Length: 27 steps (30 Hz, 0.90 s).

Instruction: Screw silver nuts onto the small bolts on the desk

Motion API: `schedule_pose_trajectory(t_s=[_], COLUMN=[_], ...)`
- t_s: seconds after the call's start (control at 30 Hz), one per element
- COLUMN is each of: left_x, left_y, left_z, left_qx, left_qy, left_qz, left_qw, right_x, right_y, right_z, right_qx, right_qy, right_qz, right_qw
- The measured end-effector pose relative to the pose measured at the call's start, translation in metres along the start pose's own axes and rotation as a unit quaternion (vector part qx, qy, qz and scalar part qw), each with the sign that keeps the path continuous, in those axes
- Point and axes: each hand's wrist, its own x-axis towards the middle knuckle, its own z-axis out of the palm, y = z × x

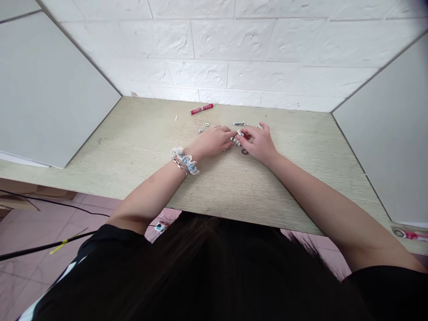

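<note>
I work at a pale wooden tabletop (230,191) with fine, streaky grain running across it. Its far edge meets a white wall (230,40) moulded into rough, brick-like blocks, and smooth grey-white panels stand on either side, the left panel (50,89) and the right panel (391,125). Beyond the near edge lie a pinkish tiled floor (30,227), brown cardboard (33,191) and a thin black cable (90,210).

Near the middle of the tabletop, my right hand (260,141) pinches a small metal piece (240,133), silvery and shiny, between thumb and forefinger. My left hand (216,139) reaches in from the other side, palm down, fingertips just beside that piece; my own fingers hide too much for me to tell whether they grip anything.

Around my hands lie a long silvery bolt (238,124), a little nut (207,125) with a hole through it, and a dark, flat washer (244,151). Farther back, near the wall, a slim red tube (201,109) rests at a slant. On my left wrist sit a frilly blue-and-white scrunchie (190,166) and a linked metal bracelet (179,166).
</note>
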Motion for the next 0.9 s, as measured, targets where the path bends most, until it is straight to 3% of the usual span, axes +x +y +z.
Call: schedule_pose_trajectory(t_s=[0.1,0.57,0.77,0.9], left_x=[-0.001,0.006,0.003,-0.001], left_y=[-0.001,-0.019,-0.001,0.007], left_z=[0.001,0.016,0.002,-0.008], left_qx=[-0.007,0.018,0.001,-0.027], left_qy=[-0.015,0.015,0.016,-0.027], left_qz=[-0.004,-0.046,-0.061,-0.044], left_qw=[1.000,0.999,0.998,0.998], right_x=[0.000,0.000,0.000,0.000], right_y=[-0.001,0.002,0.000,-0.001], right_z=[-0.001,0.000,-0.001,-0.002], right_qx=[0.007,0.010,0.014,0.010], right_qy=[0.001,-0.006,-0.007,-0.013], right_qz=[0.002,-0.003,0.000,-0.001], right_qw=[1.000,1.000,1.000,1.000])
